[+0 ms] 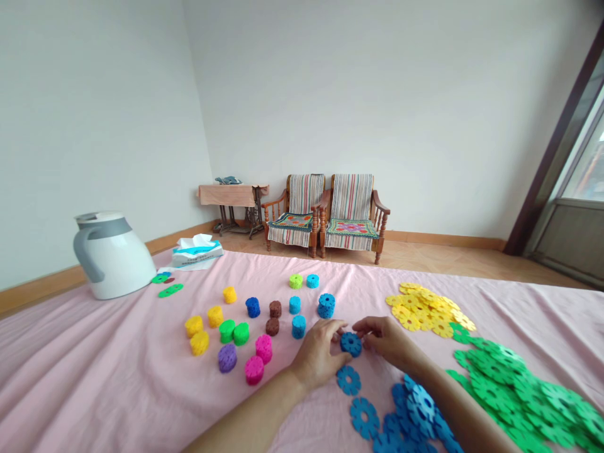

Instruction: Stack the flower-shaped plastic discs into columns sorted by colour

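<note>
My left hand (317, 353) and my right hand (387, 340) meet over the pink cloth (94, 377) and together pinch a short blue stack of snowflake discs (351, 344) between their fingertips. A loose blue disc (348, 380) lies just in front of it, and a pile of blue discs (406, 415) spreads under my right forearm. To the left stand several finished stacks: yellow (199, 343), green (234, 332), purple (227, 357), pink (259, 358), brown (272, 326) and blue ones (326, 305).
Heaps of yellow discs (429, 309) and green discs (514, 384) lie to the right. A white kettle (111, 255) and a tissue pack (197, 250) sit at the far left. Two wooden armchairs (325, 217) and a small table (232, 201) stand by the back wall.
</note>
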The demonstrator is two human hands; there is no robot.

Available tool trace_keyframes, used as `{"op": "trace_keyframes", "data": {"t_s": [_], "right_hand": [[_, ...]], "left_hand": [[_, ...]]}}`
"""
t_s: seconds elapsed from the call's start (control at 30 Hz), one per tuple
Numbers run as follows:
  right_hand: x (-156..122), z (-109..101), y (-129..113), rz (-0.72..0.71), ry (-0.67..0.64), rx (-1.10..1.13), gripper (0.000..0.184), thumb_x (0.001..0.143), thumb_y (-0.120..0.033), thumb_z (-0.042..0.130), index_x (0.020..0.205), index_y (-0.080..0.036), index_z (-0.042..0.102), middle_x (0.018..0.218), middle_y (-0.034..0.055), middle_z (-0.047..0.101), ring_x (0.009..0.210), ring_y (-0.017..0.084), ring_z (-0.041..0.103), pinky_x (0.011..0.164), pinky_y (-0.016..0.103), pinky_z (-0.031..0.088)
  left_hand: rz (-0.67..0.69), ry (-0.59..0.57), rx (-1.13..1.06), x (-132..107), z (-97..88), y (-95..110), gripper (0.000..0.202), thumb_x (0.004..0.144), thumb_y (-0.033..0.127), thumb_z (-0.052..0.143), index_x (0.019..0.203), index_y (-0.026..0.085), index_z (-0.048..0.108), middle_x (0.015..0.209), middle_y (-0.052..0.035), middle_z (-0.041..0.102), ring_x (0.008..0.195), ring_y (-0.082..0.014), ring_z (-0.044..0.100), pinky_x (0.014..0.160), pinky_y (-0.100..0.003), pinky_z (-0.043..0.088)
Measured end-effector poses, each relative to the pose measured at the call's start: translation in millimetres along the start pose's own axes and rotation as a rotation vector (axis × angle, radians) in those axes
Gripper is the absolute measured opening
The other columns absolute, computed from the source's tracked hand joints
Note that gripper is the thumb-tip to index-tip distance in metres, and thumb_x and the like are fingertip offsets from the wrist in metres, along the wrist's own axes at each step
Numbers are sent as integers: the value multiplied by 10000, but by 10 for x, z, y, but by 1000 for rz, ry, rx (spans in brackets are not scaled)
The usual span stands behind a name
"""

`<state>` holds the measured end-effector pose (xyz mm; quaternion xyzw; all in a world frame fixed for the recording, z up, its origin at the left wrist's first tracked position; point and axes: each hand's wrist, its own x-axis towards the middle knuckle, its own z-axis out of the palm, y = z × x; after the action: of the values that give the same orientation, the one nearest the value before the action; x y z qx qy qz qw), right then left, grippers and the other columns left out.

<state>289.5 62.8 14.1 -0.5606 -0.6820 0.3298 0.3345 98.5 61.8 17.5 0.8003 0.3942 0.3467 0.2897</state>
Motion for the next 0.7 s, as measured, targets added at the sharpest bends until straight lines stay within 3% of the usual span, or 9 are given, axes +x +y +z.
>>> {"op": "trace_keyframes", "data": {"t_s": [0.13, 0.27, 0.37, 0.43, 0.57, 0.7], "right_hand": [[-5, -24, -43, 43, 35, 19, 377, 606, -141, 446, 915, -130, 662, 833, 67, 712, 718, 175, 634, 632, 274, 466], [-64, -199, -161, 108, 85, 5, 316, 651, -186, 441, 895, -129, 634, 803, 74, 692, 672, 163, 629, 539, 248, 438], [-200, -410, -197, 120, 78, -197, 203, 657, -197, 481, 784, -160, 635, 663, 36, 653, 624, 151, 599, 541, 244, 407], [-339, -548, -177, 103, 32, -368, 134, 627, -204, 542, 726, -183, 630, 671, 26, 643, 644, 155, 580, 573, 253, 399], [-635, -749, -113, 165, -29, -606, 205, 525, -164, 615, 724, -213, 617, 775, 31, 647, 745, 193, 568, 648, 281, 394], [-773, -838, -92, 271, -88, -647, 237, 483, -153, 628, 707, -226, 607, 799, 36, 645, 802, 221, 557, 667, 294, 384]], "left_hand": [[4, 2, -2, 0, 4, -7, 536, 592, 91, 695, 1107, 199, 593, 987, -39, 622, 921, -205, 557, 849, -321, 439], [25, -1, 10, 0, 2, -19, 526, 596, 97, 690, 1104, 195, 590, 971, -37, 623, 918, -202, 557, 847, -314, 437], [37, -1, 21, 0, 3, -27, 502, 607, 106, 682, 1094, 190, 591, 965, -36, 621, 895, -194, 560, 826, -303, 443], [51, 7, 31, 1, 6, -30, 481, 613, 108, 678, 1079, 192, 595, 958, -34, 621, 888, -191, 560, 824, -302, 443], [63, 17, 38, 5, 12, -30, 453, 606, 105, 683, 1045, 186, 607, 944, -35, 625, 894, -200, 560, 835, -312, 438], [55, 18, 37, 6, 14, -30, 466, 597, 97, 687, 1048, 184, 607, 952, -36, 623, 883, -203, 564, 819, -318, 445]]}}
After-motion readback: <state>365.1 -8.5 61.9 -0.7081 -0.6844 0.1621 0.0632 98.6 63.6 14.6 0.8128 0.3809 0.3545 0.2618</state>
